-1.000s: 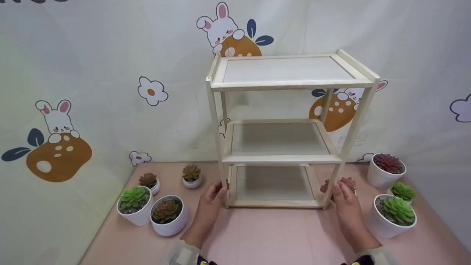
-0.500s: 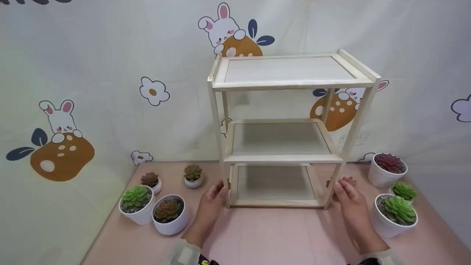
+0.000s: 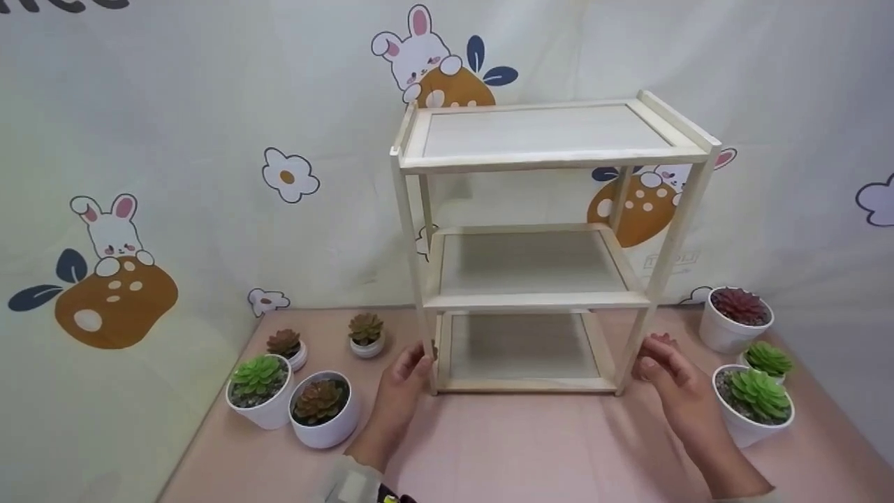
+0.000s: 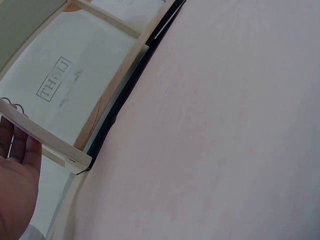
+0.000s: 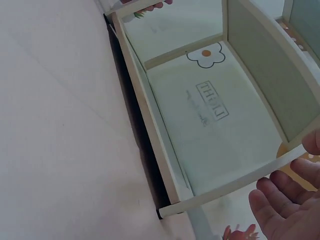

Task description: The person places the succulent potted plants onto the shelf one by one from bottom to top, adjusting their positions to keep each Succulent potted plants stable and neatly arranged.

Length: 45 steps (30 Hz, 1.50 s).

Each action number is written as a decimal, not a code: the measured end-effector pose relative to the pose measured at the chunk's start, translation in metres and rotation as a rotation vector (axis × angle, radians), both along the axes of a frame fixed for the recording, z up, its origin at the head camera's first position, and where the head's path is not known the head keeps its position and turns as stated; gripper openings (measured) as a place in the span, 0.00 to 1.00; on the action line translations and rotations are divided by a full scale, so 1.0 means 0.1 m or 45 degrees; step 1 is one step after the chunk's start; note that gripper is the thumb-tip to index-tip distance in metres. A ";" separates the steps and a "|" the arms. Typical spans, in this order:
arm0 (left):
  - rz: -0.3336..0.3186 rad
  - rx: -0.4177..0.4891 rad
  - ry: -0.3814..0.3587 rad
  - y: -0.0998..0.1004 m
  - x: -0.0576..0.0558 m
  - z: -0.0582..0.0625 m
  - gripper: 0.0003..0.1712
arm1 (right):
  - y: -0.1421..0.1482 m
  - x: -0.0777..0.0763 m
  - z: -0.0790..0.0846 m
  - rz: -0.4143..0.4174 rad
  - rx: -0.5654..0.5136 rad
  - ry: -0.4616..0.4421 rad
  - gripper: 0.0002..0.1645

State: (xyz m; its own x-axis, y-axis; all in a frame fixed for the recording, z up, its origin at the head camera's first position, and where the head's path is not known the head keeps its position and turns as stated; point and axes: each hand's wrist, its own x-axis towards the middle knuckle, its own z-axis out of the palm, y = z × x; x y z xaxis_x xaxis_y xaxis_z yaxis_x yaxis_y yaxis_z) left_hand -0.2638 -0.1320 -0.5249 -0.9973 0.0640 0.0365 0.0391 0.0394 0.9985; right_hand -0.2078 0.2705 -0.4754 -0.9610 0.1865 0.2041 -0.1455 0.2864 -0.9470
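Observation:
A pale wooden three-tier shelf rack [image 3: 534,300] stands upright on the pink tabletop, its boards bare. My left hand [image 3: 399,381] holds the rack's left front post low down; in the left wrist view its fingers [image 4: 19,142] pass behind the post. Beside the right front post is my right hand [image 3: 681,398], thumb and fingers spread apart. In the right wrist view, the fingers [image 5: 280,195] are loosely bent close to the post, not wrapped round it. A reddish succulent [image 3: 665,339] is mostly hidden behind this hand.
Left of the rack stand potted succulents: a green one [image 3: 257,388], a large brown one [image 3: 323,409] and two small brown ones [image 3: 366,334] [image 3: 285,346]. On the right are a dark red one [image 3: 737,320] and two green ones [image 3: 754,402] [image 3: 767,360]. A printed cloth [image 3: 335,230] hangs behind.
My right hand has let go of the right post and shifted slightly right, its fingers parting. The left hand and the rack stay in place.

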 end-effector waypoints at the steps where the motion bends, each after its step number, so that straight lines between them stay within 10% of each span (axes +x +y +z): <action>1: 0.003 -0.005 0.010 0.00 0.00 0.00 0.38 | 0.01 0.02 0.01 0.013 0.013 0.027 0.27; 11: 0.009 -0.076 0.081 0.01 0.01 0.01 0.35 | 0.15 0.27 0.16 0.174 -0.045 0.191 0.25; 30: 0.012 -0.166 0.119 -0.03 0.00 0.01 0.36 | 0.60 0.50 0.16 0.092 -0.203 0.317 0.25; 45: 0.003 -0.197 0.127 -0.03 -0.01 -0.01 0.36 | 1.01 0.52 0.10 -0.415 0.183 0.167 0.38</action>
State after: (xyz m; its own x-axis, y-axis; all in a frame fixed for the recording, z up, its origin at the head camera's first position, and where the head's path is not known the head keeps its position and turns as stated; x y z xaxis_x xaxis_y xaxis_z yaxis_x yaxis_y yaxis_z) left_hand -0.2653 -0.1355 -0.5255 -0.9894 0.0744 0.1251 0.1373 0.1924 0.9717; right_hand -0.1557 0.3714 -0.4652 -0.8199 0.4388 0.3678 -0.1420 0.4664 -0.8731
